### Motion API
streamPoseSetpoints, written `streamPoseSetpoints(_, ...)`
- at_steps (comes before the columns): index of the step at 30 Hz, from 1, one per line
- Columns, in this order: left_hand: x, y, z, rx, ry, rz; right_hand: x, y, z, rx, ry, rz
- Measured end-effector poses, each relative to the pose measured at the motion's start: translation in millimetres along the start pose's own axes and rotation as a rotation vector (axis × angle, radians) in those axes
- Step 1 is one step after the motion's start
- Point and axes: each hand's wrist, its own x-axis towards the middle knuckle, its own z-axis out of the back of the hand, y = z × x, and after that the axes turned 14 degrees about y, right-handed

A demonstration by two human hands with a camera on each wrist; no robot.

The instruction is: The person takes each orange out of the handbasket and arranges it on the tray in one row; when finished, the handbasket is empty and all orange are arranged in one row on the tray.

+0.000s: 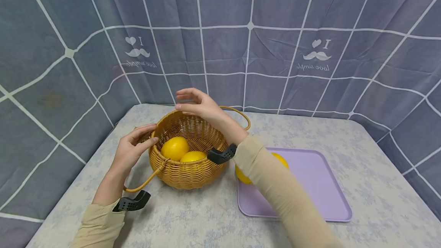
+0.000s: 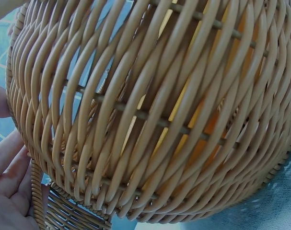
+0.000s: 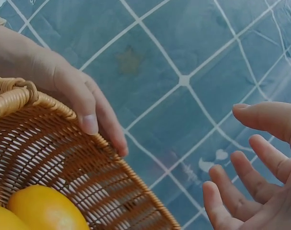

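A round wicker basket stands on the table with two yellow, lemon-like fruits inside. My left hand grips its left rim, thumb on the inner side and fingers outside, as the right wrist view shows. Above the far rim, my right hand hovers with fingers spread and loosely bent, holding nothing. That same right hand appears apart from the basket in the right wrist view. In the left wrist view the woven wall fills most of the picture, with yellow showing through the gaps.
A lilac tray lies right of the basket. Yellow fruit shows on it at both sides of my right sleeve, which hides the rest. Basket handles fold outward. A grey checked curtain hangs behind and beside the table.
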Motion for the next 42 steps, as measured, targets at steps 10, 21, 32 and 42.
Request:
streamPoseSetpoints(10, 0.0, -1.7, -1.4, -0.004, 0.000, -0.006, 14.1, -19, -5, 0.035, 0.004, -0.068)
streamPoseSetpoints(21, 0.2, 0.0, 0.7, 0.004, 0.000, -0.013, 20.5, -35, -8, -0.049, 0.040, -0.140)
streamPoseSetpoints(32, 0.1, 0.2, 1.5, 0.000, -0.004, -0.004, 20.8, -41, -10, -0.190, 0.147, -0.213)
streamPoseSetpoints(42, 0.3, 0.8, 1.2, 0.002, -0.005, -0.002, 21.5, -49, -9, -0.342, 0.291, -0.246)
